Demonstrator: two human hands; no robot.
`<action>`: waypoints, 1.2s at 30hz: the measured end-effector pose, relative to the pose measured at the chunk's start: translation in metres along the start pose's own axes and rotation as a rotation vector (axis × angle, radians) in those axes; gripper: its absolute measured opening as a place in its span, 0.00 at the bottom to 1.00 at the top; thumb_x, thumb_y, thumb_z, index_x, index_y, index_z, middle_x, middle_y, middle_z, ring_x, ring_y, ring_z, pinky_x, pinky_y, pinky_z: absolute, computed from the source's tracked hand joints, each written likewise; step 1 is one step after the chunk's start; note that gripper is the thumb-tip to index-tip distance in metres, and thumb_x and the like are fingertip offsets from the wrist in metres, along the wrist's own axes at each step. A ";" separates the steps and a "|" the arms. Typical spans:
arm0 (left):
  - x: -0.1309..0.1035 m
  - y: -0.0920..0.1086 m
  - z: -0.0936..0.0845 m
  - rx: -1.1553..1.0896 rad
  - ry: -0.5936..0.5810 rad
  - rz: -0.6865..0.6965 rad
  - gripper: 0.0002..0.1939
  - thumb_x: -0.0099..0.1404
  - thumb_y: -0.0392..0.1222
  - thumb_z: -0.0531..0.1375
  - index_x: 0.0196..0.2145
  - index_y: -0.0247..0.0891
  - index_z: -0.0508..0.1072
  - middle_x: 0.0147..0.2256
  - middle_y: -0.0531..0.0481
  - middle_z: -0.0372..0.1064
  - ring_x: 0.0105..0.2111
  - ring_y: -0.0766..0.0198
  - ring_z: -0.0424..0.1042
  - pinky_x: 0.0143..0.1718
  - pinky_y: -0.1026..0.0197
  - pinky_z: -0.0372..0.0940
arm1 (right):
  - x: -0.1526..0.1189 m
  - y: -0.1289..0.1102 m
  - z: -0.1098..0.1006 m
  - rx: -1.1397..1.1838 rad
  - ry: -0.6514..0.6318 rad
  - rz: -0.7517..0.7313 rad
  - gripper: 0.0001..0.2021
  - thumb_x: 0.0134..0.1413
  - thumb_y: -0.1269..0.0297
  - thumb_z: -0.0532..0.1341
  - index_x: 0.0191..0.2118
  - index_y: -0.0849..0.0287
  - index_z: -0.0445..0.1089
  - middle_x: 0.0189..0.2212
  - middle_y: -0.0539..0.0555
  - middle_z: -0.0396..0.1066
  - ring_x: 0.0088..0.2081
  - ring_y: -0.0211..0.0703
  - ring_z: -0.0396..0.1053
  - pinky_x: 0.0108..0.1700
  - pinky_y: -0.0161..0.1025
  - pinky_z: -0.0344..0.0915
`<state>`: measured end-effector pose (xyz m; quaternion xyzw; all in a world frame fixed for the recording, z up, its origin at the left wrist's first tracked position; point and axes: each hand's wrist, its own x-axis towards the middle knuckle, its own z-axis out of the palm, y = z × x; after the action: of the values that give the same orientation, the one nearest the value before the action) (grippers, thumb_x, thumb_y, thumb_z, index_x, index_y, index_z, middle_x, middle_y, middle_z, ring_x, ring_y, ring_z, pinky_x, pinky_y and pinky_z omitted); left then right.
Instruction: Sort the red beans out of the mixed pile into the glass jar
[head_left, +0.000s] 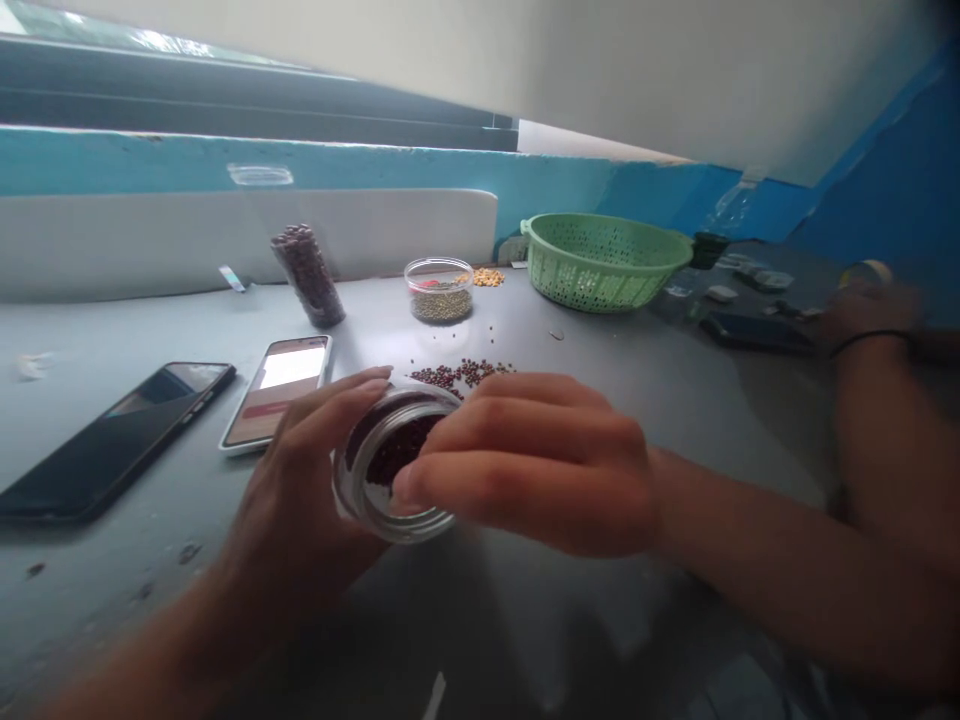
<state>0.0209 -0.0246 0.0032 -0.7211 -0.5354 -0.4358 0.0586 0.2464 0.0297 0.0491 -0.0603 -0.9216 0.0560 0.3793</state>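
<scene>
My left hand (296, 480) is wrapped round a clear jar (349, 485), which is tipped so that its mouth faces me. Dark red beans (397, 450) lie inside. My right hand (544, 465) is at the mouth, thumb and fingers pinched together and the tips just within the rim. Whatever they may hold is hidden. Behind the jar, loose red and greenish beans (442, 377) are scattered on the grey table (600, 365). Farther back stands a clear round tub (441, 300) of small green beans, with yellow kernels (489, 277) beside it.
A tall clear jar (309, 278) of dark beans leans at the back left. Two phones, one black (112, 440) and one white-cased (281, 395), lie on the left. A green basket (600, 280) stands at the back. Another person's hand (874, 308) holds a round object at the right.
</scene>
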 end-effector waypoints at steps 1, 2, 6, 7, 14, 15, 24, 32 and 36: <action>-0.001 0.000 0.000 -0.014 0.004 0.029 0.34 0.53 0.51 0.71 0.56 0.45 0.70 0.55 0.39 0.75 0.54 0.42 0.77 0.56 0.37 0.73 | 0.001 0.000 -0.001 -0.011 -0.010 -0.034 0.11 0.70 0.69 0.58 0.49 0.51 0.76 0.43 0.51 0.78 0.43 0.38 0.77 0.49 0.35 0.75; -0.001 -0.001 0.000 -0.026 0.007 0.058 0.34 0.54 0.50 0.71 0.57 0.44 0.69 0.55 0.38 0.74 0.54 0.42 0.76 0.57 0.36 0.73 | 0.002 0.000 -0.002 -0.017 -0.014 -0.051 0.11 0.69 0.70 0.59 0.49 0.51 0.76 0.44 0.51 0.79 0.44 0.38 0.77 0.51 0.35 0.75; -0.004 -0.004 -0.001 -0.036 0.020 0.104 0.39 0.56 0.47 0.72 0.61 0.44 0.64 0.57 0.35 0.72 0.57 0.41 0.75 0.56 0.35 0.72 | 0.005 -0.001 -0.007 0.021 -0.003 -0.104 0.10 0.68 0.70 0.60 0.47 0.51 0.77 0.47 0.51 0.80 0.47 0.38 0.77 0.54 0.35 0.74; -0.004 -0.004 -0.002 -0.039 0.021 0.105 0.39 0.55 0.46 0.72 0.62 0.43 0.63 0.58 0.34 0.71 0.57 0.41 0.74 0.57 0.36 0.72 | 0.006 -0.001 -0.006 0.044 0.019 -0.106 0.09 0.68 0.70 0.60 0.46 0.51 0.77 0.47 0.51 0.80 0.48 0.38 0.77 0.54 0.36 0.74; -0.002 0.002 -0.006 -0.174 0.029 0.088 0.34 0.53 0.45 0.74 0.57 0.51 0.69 0.56 0.43 0.74 0.56 0.47 0.76 0.59 0.39 0.73 | 0.005 0.023 0.004 0.309 0.503 0.336 0.05 0.66 0.63 0.64 0.43 0.54 0.78 0.40 0.50 0.80 0.41 0.39 0.77 0.44 0.39 0.75; -0.002 0.003 -0.006 -0.190 0.039 0.092 0.33 0.54 0.45 0.73 0.56 0.53 0.69 0.57 0.45 0.74 0.55 0.47 0.76 0.59 0.38 0.73 | 0.005 0.031 0.004 0.312 0.460 0.431 0.06 0.66 0.62 0.65 0.42 0.55 0.78 0.39 0.50 0.81 0.39 0.38 0.77 0.42 0.38 0.73; 0.017 0.005 -0.005 -0.108 0.106 0.003 0.32 0.44 0.47 0.77 0.47 0.46 0.74 0.41 0.52 0.77 0.41 0.51 0.79 0.48 0.42 0.77 | -0.005 0.070 -0.005 0.459 -0.549 0.691 0.06 0.56 0.73 0.68 0.39 0.60 0.81 0.36 0.51 0.82 0.37 0.38 0.78 0.42 0.35 0.70; 0.020 0.013 -0.006 -0.062 0.096 -0.029 0.31 0.47 0.46 0.74 0.49 0.41 0.74 0.45 0.46 0.75 0.42 0.54 0.78 0.40 0.50 0.76 | -0.007 0.062 0.002 0.407 -0.713 0.550 0.10 0.55 0.76 0.69 0.42 0.60 0.78 0.38 0.51 0.81 0.38 0.38 0.77 0.40 0.33 0.68; 0.015 0.007 -0.006 -0.077 0.081 -0.047 0.36 0.44 0.47 0.76 0.51 0.39 0.75 0.46 0.43 0.75 0.43 0.52 0.77 0.42 0.48 0.74 | -0.008 0.063 0.005 0.395 -0.716 0.527 0.09 0.56 0.79 0.67 0.40 0.60 0.78 0.36 0.51 0.81 0.36 0.36 0.76 0.40 0.32 0.67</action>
<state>0.0235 -0.0201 0.0200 -0.6917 -0.5322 -0.4863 0.0423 0.2525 0.0904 0.0306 -0.1955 -0.9193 0.3411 0.0156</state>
